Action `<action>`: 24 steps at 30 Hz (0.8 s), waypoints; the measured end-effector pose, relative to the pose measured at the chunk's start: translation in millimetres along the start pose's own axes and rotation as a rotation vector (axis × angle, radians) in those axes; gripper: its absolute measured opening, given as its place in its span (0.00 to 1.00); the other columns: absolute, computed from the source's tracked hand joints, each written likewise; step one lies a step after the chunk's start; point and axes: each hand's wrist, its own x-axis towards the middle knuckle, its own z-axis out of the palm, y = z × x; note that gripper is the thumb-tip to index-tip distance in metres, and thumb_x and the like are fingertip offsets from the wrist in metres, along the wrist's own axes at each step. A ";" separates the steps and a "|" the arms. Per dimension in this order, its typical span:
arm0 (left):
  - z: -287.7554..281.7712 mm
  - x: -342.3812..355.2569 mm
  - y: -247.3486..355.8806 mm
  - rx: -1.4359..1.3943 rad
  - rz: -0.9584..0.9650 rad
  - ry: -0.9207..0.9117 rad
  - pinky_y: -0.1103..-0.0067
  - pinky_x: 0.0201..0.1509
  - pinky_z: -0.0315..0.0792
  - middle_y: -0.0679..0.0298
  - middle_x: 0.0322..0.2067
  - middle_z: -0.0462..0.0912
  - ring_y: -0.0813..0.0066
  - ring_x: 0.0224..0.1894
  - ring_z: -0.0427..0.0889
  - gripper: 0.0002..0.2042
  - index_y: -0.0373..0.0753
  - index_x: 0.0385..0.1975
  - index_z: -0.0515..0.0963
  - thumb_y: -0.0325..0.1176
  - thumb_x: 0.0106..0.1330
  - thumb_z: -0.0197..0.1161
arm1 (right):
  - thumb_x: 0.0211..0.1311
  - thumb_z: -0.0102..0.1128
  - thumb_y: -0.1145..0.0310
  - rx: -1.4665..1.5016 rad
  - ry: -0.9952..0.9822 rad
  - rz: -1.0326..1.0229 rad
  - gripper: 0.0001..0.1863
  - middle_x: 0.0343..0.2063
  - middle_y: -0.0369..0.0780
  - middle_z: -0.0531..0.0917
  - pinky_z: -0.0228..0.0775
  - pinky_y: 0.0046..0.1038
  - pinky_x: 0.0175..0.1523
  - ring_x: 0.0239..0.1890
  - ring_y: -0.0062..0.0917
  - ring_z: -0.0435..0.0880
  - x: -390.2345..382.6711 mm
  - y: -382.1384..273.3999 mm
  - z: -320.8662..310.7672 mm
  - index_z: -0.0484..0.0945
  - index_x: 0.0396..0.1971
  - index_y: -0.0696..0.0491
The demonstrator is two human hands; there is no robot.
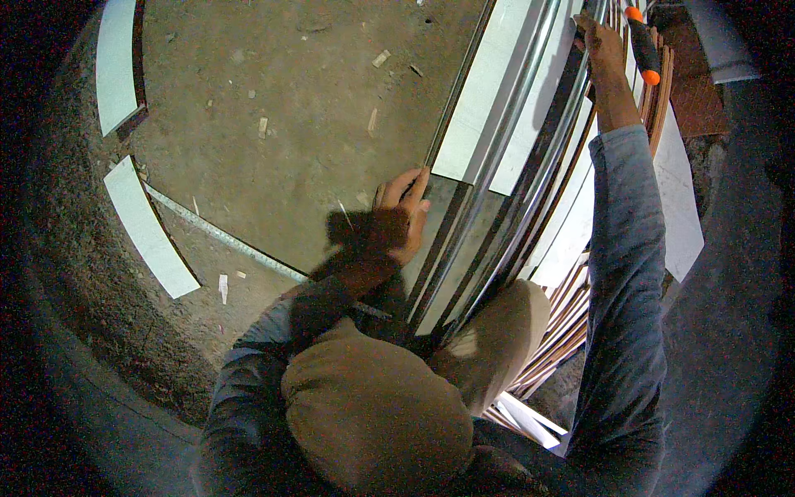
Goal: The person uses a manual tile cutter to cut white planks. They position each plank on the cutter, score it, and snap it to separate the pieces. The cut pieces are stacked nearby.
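My left hand point(406, 214) is closed at the near left corner of a long white panel point(480, 91) with a dark edge, fingers and thumb at its rim. Long shiny metal bars point(497, 157) run beside and over this panel, away from me. At the far right, my right hand point(604, 62) reaches over the bars with its fingers curled down; what they hold is partly hidden. Close to that hand lies a tool with a black and orange handle point(643, 45). My knees point(373, 406) are bent near the bars' near ends.
A metal ruler point(224, 234) lies on the dusty floor point(290, 66) left of me. Two white strips point(153, 228) rest at the far left. Thin boards point(555, 340) are stacked at the right, by a white sheet point(677, 199). Wood chips point(263, 127) are scattered about.
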 end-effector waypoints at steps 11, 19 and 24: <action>-5.4 24.0 10.6 -0.076 0.061 0.053 0.57 0.71 0.62 0.45 0.66 0.70 0.42 0.65 0.70 0.27 0.31 0.72 0.66 0.41 0.79 0.50 | 0.65 0.62 0.44 0.135 0.150 -0.051 0.31 0.42 0.39 0.86 0.77 0.31 0.40 0.38 0.27 0.83 -13.1 -25.5 15.6 0.80 0.60 0.51; -8.3 83.7 27.2 -0.123 0.020 0.056 0.59 0.78 0.53 0.44 0.69 0.68 0.45 0.71 0.64 0.32 0.32 0.73 0.66 0.53 0.81 0.47 | 0.64 0.67 0.67 0.288 0.178 0.092 0.44 0.48 0.35 0.85 0.76 0.31 0.40 0.38 0.22 0.85 6.2 -17.7 24.0 0.56 0.78 0.38; -5.1 180.0 33.7 -0.087 0.133 0.121 0.57 0.78 0.55 0.41 0.69 0.67 0.41 0.72 0.63 0.30 0.30 0.72 0.65 0.47 0.81 0.50 | 0.62 0.69 0.65 0.400 0.225 0.070 0.40 0.53 0.39 0.83 0.72 0.26 0.29 0.32 0.22 0.81 14.2 12.6 28.4 0.62 0.73 0.46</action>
